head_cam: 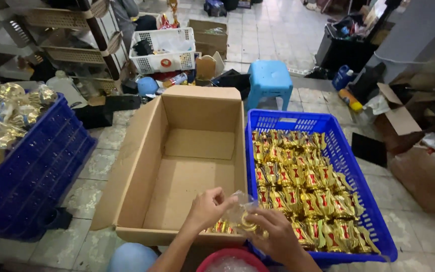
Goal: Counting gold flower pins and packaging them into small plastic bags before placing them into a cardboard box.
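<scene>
1. Box point(177, 166): brown cardboard, flaps up, standing on the tiled floor point(101, 166) at centre; a few gold pieces lying at its near inside edge, just left of the hands.
2. Right crate point(373, 221): blue plastic, touching the box's right wall, packed with rows of gold-and-red foil items point(303, 191).
3. Left crate point(36, 176): also blue, well apart from the box on the left, heaped with gold items in clear wrap point(1, 121).
4. Stool point(269, 78): light blue plastic, just behind the box and the right crate.
5. White basket point(164, 60): farther back, beside shelving point(76, 45) on the left.
6. More cardboard boxes point(424, 171) at far right, flaps open.
7. Pink tub point(230, 258) and a pale blue round object point(132, 258) at the bottom edge, nearest the camera.
8. Left hand point(208, 207): over the box's near wall, fingertips pinching the top edge of a clear bag point(240, 206).
9. Right hand point(274, 232): over the seam between box and right crate, fingers curled under the same bag, thumb pressing a gold piece point(249, 221) through it.
10. Clear bag: held up between both hands, above the box's front right corner; small gold piece showing inside, details too blurred to tell.
</scene>
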